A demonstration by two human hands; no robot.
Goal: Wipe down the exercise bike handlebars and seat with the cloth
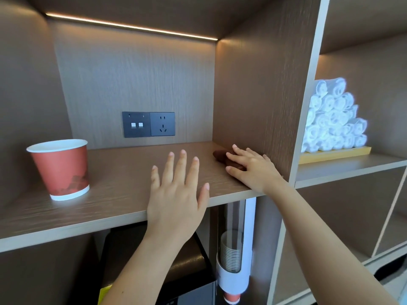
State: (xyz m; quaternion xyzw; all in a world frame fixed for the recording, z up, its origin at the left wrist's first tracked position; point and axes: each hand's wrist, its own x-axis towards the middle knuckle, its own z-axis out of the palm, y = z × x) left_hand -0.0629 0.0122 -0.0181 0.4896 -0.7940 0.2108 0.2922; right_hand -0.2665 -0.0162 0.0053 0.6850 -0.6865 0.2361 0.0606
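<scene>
A small brown cloth (221, 155) lies bunched on a wooden shelf (123, 172), tucked against the shelf's right side panel. My right hand (251, 167) rests flat on top of the cloth with fingers spread, covering most of it. My left hand (176, 190) hovers over the shelf's front edge, fingers apart and holding nothing, about a hand's width left of the cloth. No exercise bike is in view.
A red paper cup (60, 167) stands at the shelf's left. Wall sockets (148, 124) sit on the back panel. Rolled white towels (332, 119) are stacked on a wooden tray (334, 154) in the right compartment. A cup dispenser (233, 256) hangs below the shelf.
</scene>
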